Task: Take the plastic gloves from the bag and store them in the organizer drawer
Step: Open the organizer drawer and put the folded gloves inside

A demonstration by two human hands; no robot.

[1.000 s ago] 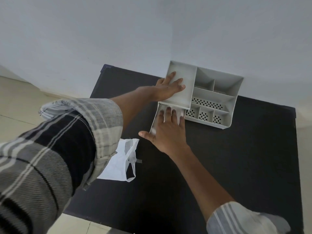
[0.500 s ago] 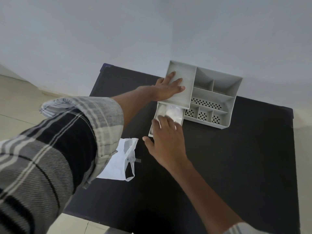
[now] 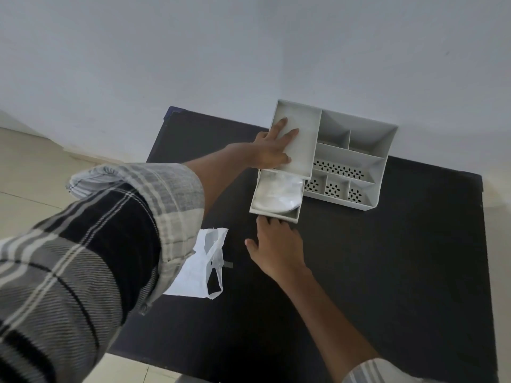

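Note:
A grey plastic organizer (image 3: pixel 356 167) stands at the table's far side against the wall. Its drawer (image 3: pixel 273 214) is pulled out toward me at the lower left. Inside it lie the clear plastic gloves (image 3: pixel 279 193) in a crumpled pile. My left hand (image 3: pixel 272 146) lies flat, fingers spread, on the organizer's left top compartment. My right hand (image 3: pixel 276 244) holds nothing; its fingertips touch the drawer's front face. The white plastic bag (image 3: pixel 200 265) lies flat on the table to the left, partly hidden by my left sleeve.
The black table (image 3: pixel 387 272) ends at the wall behind the organizer and has floor tiles to its left and front. My plaid left sleeve (image 3: pixel 83 258) fills the lower left of the view.
My right hand has drawn back out of the drawer, leaving the gloves inside, and now rests against the drawer's front. My left hand has stayed on the organizer.

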